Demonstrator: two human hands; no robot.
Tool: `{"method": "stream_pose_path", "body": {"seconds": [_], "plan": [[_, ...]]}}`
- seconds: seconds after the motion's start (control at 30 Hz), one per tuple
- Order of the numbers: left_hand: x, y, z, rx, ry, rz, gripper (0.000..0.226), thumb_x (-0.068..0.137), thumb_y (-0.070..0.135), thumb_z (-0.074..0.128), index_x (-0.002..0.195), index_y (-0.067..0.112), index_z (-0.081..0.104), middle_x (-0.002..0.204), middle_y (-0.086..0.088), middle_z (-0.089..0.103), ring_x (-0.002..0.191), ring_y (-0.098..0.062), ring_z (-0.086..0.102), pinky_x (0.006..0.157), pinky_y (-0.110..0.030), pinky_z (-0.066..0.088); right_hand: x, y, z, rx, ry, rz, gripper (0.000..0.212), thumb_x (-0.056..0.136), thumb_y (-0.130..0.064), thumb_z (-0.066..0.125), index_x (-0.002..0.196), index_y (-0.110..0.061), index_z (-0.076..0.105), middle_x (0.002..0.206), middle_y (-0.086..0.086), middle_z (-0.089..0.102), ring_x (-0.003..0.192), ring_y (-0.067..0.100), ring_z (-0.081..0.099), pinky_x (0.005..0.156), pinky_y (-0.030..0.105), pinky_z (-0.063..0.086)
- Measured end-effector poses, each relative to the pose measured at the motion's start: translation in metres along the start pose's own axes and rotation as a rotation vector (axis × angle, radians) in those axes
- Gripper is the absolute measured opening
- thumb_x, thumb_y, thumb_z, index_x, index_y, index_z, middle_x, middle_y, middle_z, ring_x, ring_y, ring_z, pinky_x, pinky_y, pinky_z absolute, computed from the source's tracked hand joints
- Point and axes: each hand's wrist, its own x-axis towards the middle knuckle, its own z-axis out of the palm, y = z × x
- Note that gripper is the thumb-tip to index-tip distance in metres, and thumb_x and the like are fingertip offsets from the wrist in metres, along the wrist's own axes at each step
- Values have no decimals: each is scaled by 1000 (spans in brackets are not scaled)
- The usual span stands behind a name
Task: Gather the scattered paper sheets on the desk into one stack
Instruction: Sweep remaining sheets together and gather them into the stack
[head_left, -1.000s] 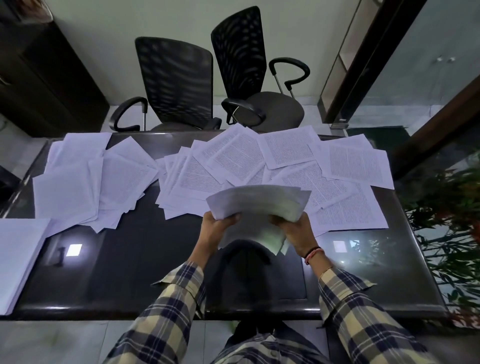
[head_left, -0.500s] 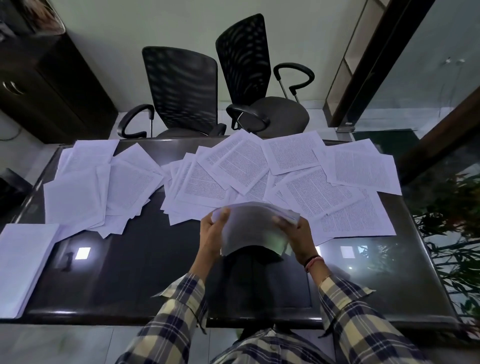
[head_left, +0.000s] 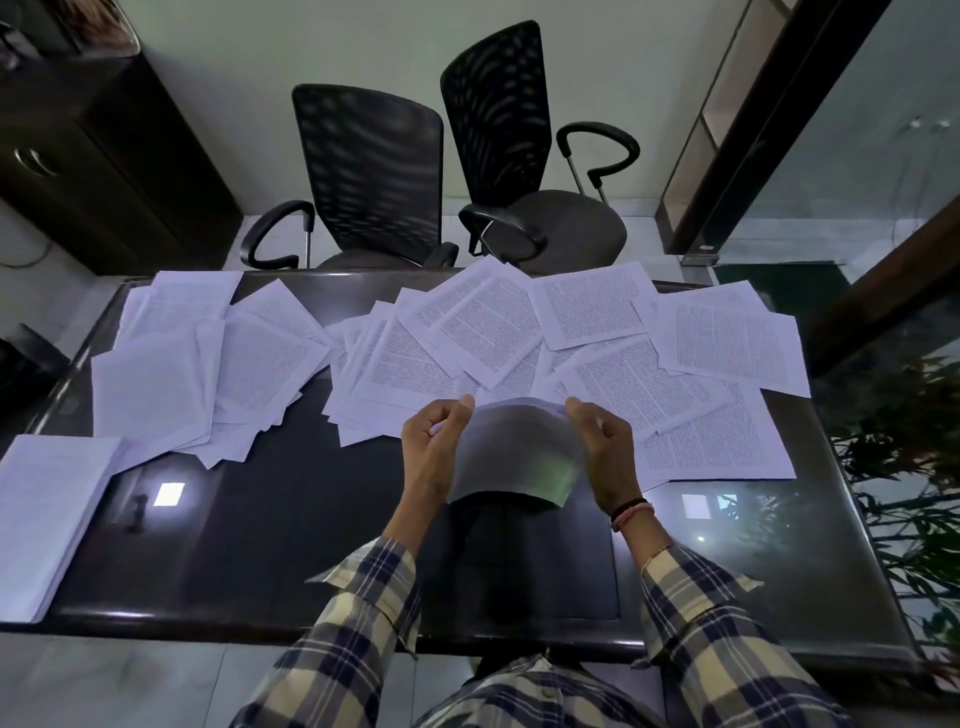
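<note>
A small bundle of paper sheets (head_left: 514, 452) stands on edge over the middle of the dark glass desk (head_left: 270, 545). My left hand (head_left: 434, 444) grips its left side and my right hand (head_left: 605, 449) grips its right side. Behind the bundle, several printed sheets (head_left: 519, 332) lie fanned and overlapping across the far middle and right of the desk. Another loose spread of sheets (head_left: 208, 364) covers the far left. A neat pile of paper (head_left: 47, 514) rests at the desk's near left corner, partly over the edge.
Two black mesh office chairs (head_left: 374, 176) stand behind the desk. A dark wooden cabinet (head_left: 93, 156) fills the far left. A glass partition with a wooden frame (head_left: 810, 130) and green plants (head_left: 914, 457) run along the right.
Both hands have turned the bundle from a sagging, fanned hold to an upright one and squared it narrower. The view has shifted slightly nearer the desk.
</note>
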Motion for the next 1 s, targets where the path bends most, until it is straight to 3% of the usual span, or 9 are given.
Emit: {"method": "stream_pose_path", "body": {"seconds": [0.13, 0.23, 0.33, 0.43, 0.53, 0.7, 0.8, 0.87, 1.0], "plan": [[0, -4, -2, -15, -4, 2, 47, 93, 46, 67, 80, 1, 74, 81, -13, 71, 78, -21, 64, 75, -34, 53, 4, 8, -3, -49, -42, -12, 24, 102, -12, 56, 87, -4, 72, 83, 10, 69, 77, 14, 60, 71, 25, 49], [-4, -6, -9, 41, -68, -25, 44, 78, 52, 71, 94, 12, 77, 94, 1, 77, 89, -11, 69, 78, -25, 55, 4, 11, -4, -11, -54, 48, 34, 101, -34, 59, 90, -5, 72, 89, 15, 68, 80, 14, 59, 75, 28, 49], [-4, -23, -18, 226, -224, -89, 38, 77, 43, 85, 106, 21, 76, 102, 0, 77, 96, -16, 73, 79, -33, 60, 4, 17, -7, -23, -101, 68, 45, 84, -54, 69, 99, -13, 76, 100, 6, 74, 94, 12, 65, 85, 29, 53], [1, -36, -19, 510, -130, -225, 33, 79, 33, 86, 98, 10, 72, 92, -11, 76, 75, -19, 70, 66, -44, 60, 7, 20, -8, -95, -184, 51, 31, 79, -40, 78, 98, -15, 76, 96, 11, 74, 92, 18, 66, 84, 46, 55], [9, -22, -20, 682, -113, -185, 32, 87, 31, 79, 85, 2, 65, 73, -8, 66, 59, -22, 58, 52, -35, 47, 19, 14, -17, -126, -203, 3, 24, 79, -28, 81, 101, -23, 76, 94, 5, 74, 88, 15, 66, 78, 35, 56], [28, 14, -20, 1074, -314, 227, 17, 86, 11, 64, 71, 10, 57, 70, 2, 59, 72, -24, 53, 62, -36, 38, 53, -9, -34, -392, -295, -60, 35, 76, -15, 88, 105, -28, 75, 92, -5, 76, 87, 4, 71, 84, 17, 56], [34, 26, -3, 1221, -418, 381, 10, 85, 16, 60, 77, 12, 65, 77, -1, 67, 77, -23, 59, 64, -33, 43, 62, -12, -18, -562, -468, -156, 11, 89, -24, 77, 100, -21, 77, 87, -3, 74, 82, 8, 69, 77, 20, 54], [34, 29, 6, 1247, -440, 390, 15, 88, 25, 61, 76, 17, 66, 78, 0, 68, 77, -22, 61, 64, -31, 41, 63, -4, -10, -544, -498, -229, 10, 96, -19, 69, 90, -14, 75, 80, 2, 71, 80, 20, 67, 73, 29, 51], [42, 23, -13, 1373, -431, 227, 16, 92, 38, 65, 91, 24, 72, 89, 1, 69, 85, -22, 66, 73, -33, 52, 55, 26, -24, -417, -289, -183, 13, 94, -6, 68, 85, -11, 76, 85, 0, 74, 86, 20, 70, 78, 31, 54]]}}
